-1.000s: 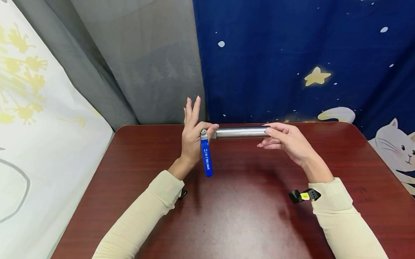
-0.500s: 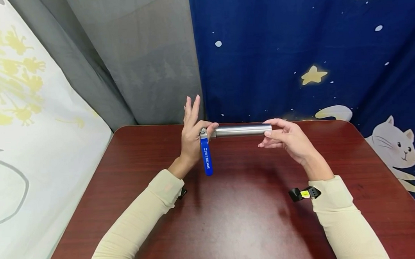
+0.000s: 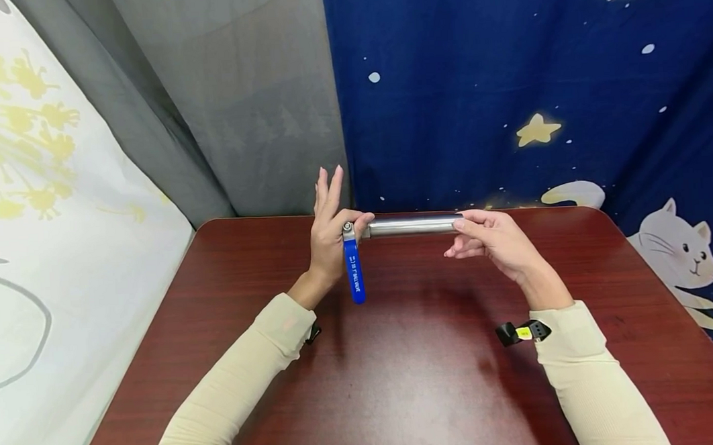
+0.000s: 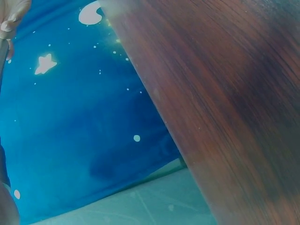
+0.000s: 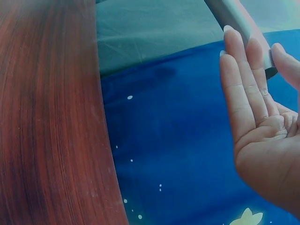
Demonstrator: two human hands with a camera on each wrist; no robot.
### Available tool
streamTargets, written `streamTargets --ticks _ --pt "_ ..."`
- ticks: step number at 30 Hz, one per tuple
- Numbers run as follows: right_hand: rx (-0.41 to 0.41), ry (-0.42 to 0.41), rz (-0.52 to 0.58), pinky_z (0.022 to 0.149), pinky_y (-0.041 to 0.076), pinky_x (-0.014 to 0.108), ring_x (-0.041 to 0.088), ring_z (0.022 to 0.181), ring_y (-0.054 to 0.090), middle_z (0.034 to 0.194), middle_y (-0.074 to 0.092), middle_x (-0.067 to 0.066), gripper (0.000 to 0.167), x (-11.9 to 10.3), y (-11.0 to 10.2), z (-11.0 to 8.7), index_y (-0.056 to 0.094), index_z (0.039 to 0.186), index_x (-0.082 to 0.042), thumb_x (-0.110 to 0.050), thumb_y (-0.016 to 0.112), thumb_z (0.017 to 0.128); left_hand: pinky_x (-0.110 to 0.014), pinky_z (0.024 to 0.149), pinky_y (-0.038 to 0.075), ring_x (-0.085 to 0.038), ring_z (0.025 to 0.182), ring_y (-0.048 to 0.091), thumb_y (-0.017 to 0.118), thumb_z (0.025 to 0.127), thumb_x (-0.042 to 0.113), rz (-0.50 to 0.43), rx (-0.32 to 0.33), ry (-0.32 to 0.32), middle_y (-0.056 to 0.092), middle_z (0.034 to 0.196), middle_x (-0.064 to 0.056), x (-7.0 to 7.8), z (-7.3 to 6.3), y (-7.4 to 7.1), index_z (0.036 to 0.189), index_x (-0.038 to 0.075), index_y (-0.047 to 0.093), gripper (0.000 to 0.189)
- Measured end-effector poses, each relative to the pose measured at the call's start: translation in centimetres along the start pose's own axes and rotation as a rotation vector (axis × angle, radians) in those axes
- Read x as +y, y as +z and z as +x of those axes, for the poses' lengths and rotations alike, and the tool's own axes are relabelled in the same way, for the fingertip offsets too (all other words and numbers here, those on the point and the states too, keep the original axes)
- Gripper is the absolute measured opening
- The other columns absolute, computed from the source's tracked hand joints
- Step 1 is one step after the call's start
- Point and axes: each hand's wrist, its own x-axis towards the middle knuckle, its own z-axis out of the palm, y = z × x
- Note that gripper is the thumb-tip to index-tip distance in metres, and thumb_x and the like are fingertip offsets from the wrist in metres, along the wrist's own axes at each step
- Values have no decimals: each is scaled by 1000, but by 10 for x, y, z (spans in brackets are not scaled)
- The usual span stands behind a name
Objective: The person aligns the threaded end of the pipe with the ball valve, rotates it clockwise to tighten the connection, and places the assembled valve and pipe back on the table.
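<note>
A ball valve with a blue lever handle (image 3: 354, 269) is held up above the table by my left hand (image 3: 327, 247), thumb and forefinger gripping its metal body while the other fingers stretch upward. From the valve a shiny steel pipe (image 3: 414, 225) runs level to the right. My right hand (image 3: 493, 239) pinches the pipe's far end between thumb and fingers. In the right wrist view, the dark open end of the pipe (image 5: 253, 35) shows by the thumb. Whether the pipe is threaded into the valve is hidden by the left thumb.
Beneath both hands lies a dark red wooden table (image 3: 388, 369). Behind it hang a grey curtain (image 3: 253, 100) and a blue curtain (image 3: 459, 96) with stars and a cat; a white patterned cloth (image 3: 48, 218) hangs at the left.
The right thumb and forefinger loosened and shifted on the pipe's end half a second ago, then closed on it again. The left hand and valve have stayed nearly still.
</note>
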Motion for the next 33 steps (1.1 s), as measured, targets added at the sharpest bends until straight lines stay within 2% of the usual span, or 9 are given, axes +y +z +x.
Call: streamTargets --ticks 4,7,12,14,17,23,29,33 --pt "-5 -9 28 75 58 39 27 76 74 74 72 10 9 0 -1 1 61 101 -4 -12 59 98 -56 116 17 -43 145 20 63 96 31 -6 8 0 40 148 -26 -1 0 1 79 -1 72 37" --pt "-15 -22 62 78 57 40 28 79 74 80 74 13 11 1 -2 1 61 106 -3 -9 59 97 -55 117 17 -42 145 20 63 96 32 -6 10 1 40 148 -27 -2 0 2 79 -1 72 38" --pt "-38 -46 73 79 57 41 29 83 74 87 74 14 30 0 -2 0 54 123 1 0 60 94 -55 116 18 -42 145 21 62 96 34 1 15 -10 41 147 -27 -2 0 2 78 -2 71 41" --pt "-41 -55 67 79 57 42 29 83 73 87 74 14 35 0 -2 0 52 126 1 3 61 92 -54 116 18 -42 145 21 61 96 34 2 16 -18 42 147 -27 -2 0 1 78 -2 71 42" --pt "-46 -62 70 78 57 42 29 80 74 85 74 14 33 0 -1 1 52 124 1 4 60 92 -54 117 18 -42 145 21 61 96 34 6 7 -23 41 148 -26 -2 -1 0 79 -2 71 41" --pt "-54 -47 46 77 57 41 27 77 74 79 73 11 22 0 -1 1 58 118 -5 -3 58 96 -54 117 18 -42 146 20 63 96 30 3 -7 -16 40 148 -27 -3 -1 -1 79 -3 71 37" --pt "-31 -20 34 76 58 38 26 75 74 76 73 9 11 2 -1 1 61 108 -7 -11 56 99 -53 117 19 -41 146 20 61 97 33 -3 -20 -8 40 147 -29 -4 -2 -1 79 -2 71 41" --pt "-23 -11 20 76 58 37 26 76 74 75 72 9 10 2 -1 1 62 102 -7 -14 56 100 -53 116 20 -41 146 20 60 97 34 -11 -23 -9 40 146 -29 -3 -3 -1 79 -3 72 43"
